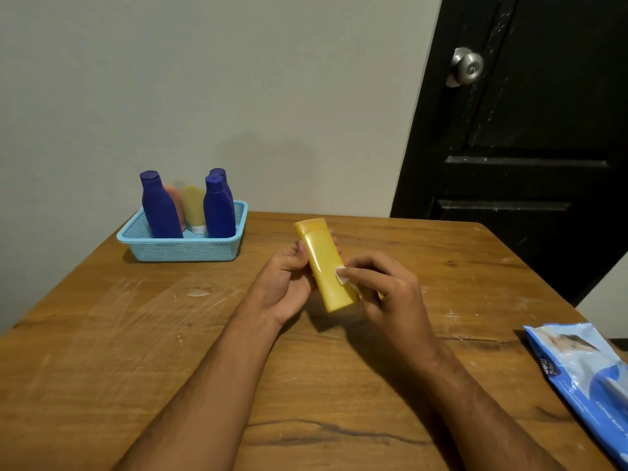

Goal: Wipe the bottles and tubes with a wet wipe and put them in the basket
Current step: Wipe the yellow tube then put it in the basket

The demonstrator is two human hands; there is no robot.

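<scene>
My left hand [284,280] grips a yellow bottle [323,256] above the middle of the table, its cap pointing away from me. My right hand [390,294] pinches a small white wet wipe [341,275] and presses it against the bottle's front. A light blue basket [185,248] stands at the back left of the table. In it stand three dark blue bottles [159,207], a pinkish tube [176,198] and a yellow tube [194,207].
A blue pack of wet wipes [588,379] lies at the table's right edge. The wooden table [102,334] is scratched and meets a grey wall at the back. A black door with a metal knob [467,67] stands behind on the right.
</scene>
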